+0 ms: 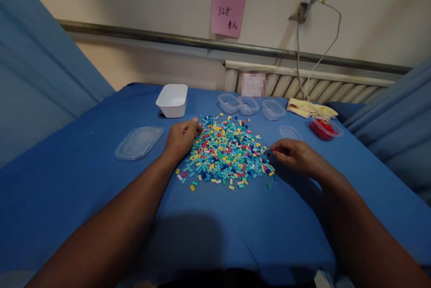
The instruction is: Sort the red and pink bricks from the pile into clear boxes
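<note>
A heap of small coloured bricks (226, 153), mostly teal, yellow, blue and red, lies in the middle of the blue cloth-covered table (84, 180). My left hand (182, 137) rests at the heap's left edge, fingers curled in a loose fist; what it holds, if anything, is hidden. At the heap's right edge my right hand (296, 153) pinches a small red brick between its fingertips.
A white tub (172, 99) stands at the back left, a clear lid (138, 142) to its left front. Three clear tubs (248, 105) line the back. A clear tub of red bricks (326, 127), another lid (290, 133) and a yellow cloth (310, 108) sit right.
</note>
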Available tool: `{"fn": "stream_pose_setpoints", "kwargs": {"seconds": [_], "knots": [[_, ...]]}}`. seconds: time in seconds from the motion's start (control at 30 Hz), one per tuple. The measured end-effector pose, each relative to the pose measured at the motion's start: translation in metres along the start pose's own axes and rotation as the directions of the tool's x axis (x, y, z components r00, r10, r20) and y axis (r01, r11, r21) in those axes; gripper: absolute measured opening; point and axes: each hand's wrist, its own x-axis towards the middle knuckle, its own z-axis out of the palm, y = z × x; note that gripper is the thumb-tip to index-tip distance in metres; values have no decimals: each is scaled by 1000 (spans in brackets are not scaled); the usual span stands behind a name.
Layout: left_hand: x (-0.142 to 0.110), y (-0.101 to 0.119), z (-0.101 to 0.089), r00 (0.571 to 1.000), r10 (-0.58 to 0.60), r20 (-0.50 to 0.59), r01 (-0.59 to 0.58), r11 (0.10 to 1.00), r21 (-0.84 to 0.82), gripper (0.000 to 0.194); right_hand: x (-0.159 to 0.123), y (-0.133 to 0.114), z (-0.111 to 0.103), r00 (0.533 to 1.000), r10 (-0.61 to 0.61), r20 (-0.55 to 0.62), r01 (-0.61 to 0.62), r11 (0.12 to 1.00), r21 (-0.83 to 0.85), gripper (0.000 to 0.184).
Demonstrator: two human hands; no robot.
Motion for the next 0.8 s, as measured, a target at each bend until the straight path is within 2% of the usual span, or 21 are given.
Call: {"fn": "stream_pose_setpoints", "kwargs": {"seconds": [0.07,0.13,0.2,0.3,0.47,0.7,0.8], "knots": [[0,0,0,1000,8,-3,-8,1000,3,52,-1,17,-4,990,10,-138,-23,996,-91,30],[1,0,-1,1000,17,-8,-17,1000,7,51,-2,35,-8,965,45,-259,-96,978,-187,31],[0,1,-1,1000,16,-11,-16,1000,11,51,-3,50,-10,943,104,-318,-187,951,-246,31],[0,1,-1,1000,6,-18,-6,1000,7,50,-5,64,-11,926,183,-331,-284,914,-291,30],[1,-3,-1,1000,29,-11,-29,1000,6,50,-5,69,-12,899,259,-354,-382,858,-343,31],[-1,1,-2,1000,-8,-14,8,1000,-15,52,-9,74,-15,916,260,-305,-367,849,-380,33],[-1,4,-1,999,-26,-24,25,999,-32,51,-9,69,-16,911,237,-338,-357,862,-360,34]]}}
